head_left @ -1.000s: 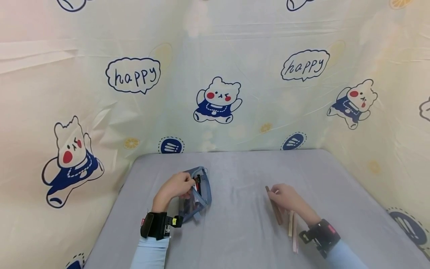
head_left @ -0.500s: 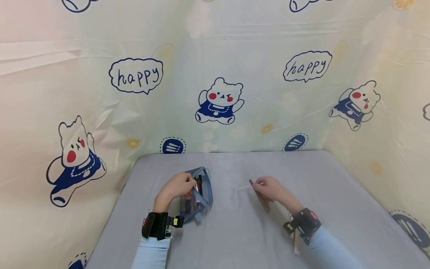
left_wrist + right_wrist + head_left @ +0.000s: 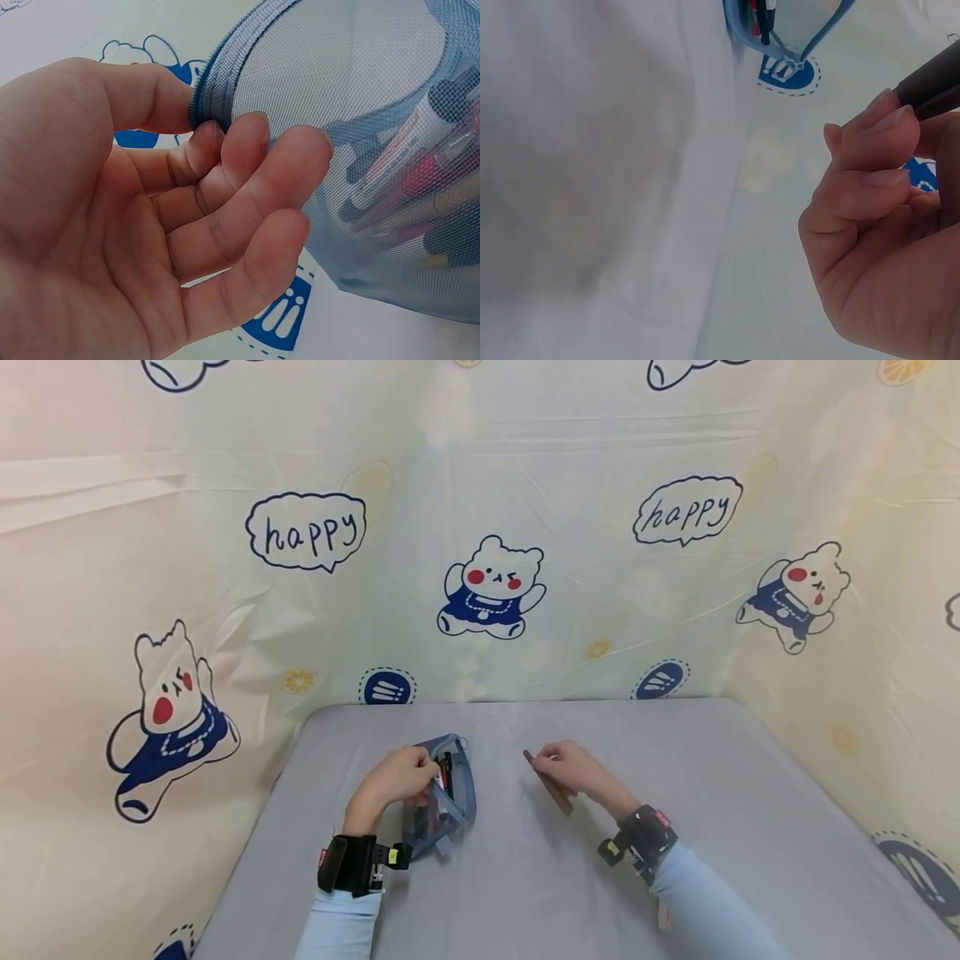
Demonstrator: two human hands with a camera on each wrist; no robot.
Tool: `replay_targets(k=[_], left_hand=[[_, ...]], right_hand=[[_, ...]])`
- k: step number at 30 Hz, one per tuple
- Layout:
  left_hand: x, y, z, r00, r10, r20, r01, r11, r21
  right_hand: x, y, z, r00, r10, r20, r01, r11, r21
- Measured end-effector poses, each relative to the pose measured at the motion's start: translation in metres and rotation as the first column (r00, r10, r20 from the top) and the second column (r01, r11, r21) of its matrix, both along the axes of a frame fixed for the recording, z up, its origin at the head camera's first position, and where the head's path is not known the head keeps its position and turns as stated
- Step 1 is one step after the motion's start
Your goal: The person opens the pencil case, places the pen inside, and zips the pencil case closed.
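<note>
In the head view my left hand [image 3: 399, 777] pinches the zippered edge of a blue mesh pencil case [image 3: 467, 781]. The case stands open, with a marker [image 3: 401, 150] and several pens inside, seen through the mesh in the left wrist view. My right hand [image 3: 577, 768] holds a brown, pen-shaped stick [image 3: 553, 788] between thumb and fingers, to the right of the case and apart from it. In the right wrist view the stick's dark end [image 3: 930, 81] sticks out past the fingertips; whether it is one piece or two lying together I cannot tell.
A pale pinkish stick [image 3: 663, 917] lies on the grey-clothed table [image 3: 510, 902], partly hidden by the right forearm. A patterned curtain [image 3: 585, 568] with bears hangs behind the table's far edge.
My right hand has moved left and slightly away from me, carrying the brown stick from beside the pale sticks toward the pencil case. My left hand keeps its hold on the case.
</note>
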State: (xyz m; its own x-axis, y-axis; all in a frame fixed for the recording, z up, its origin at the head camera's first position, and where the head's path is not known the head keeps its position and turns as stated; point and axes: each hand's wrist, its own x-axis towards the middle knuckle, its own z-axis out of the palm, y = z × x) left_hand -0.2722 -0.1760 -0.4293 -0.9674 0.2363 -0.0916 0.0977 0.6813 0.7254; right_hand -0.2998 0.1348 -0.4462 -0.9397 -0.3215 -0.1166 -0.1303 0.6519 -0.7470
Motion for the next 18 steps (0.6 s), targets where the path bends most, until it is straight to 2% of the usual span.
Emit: replay_targets(k=[11, 18], left_hand=[[0.001, 0.001, -0.001, 1.000, 0.002, 0.018, -0.002, 1.000, 0.002], [0.001, 0.001, 0.000, 1.000, 0.016, 0.025, -0.016, 1.000, 0.003]], right_hand=[[-0.015, -0.029, -0.012, 0.999, 0.026, 0.037, -0.022, 0.993, -0.115], [-0.024, -0.050, -0.014, 0.998, 0.058, 0.028, -0.053, 0.989, -0.138]])
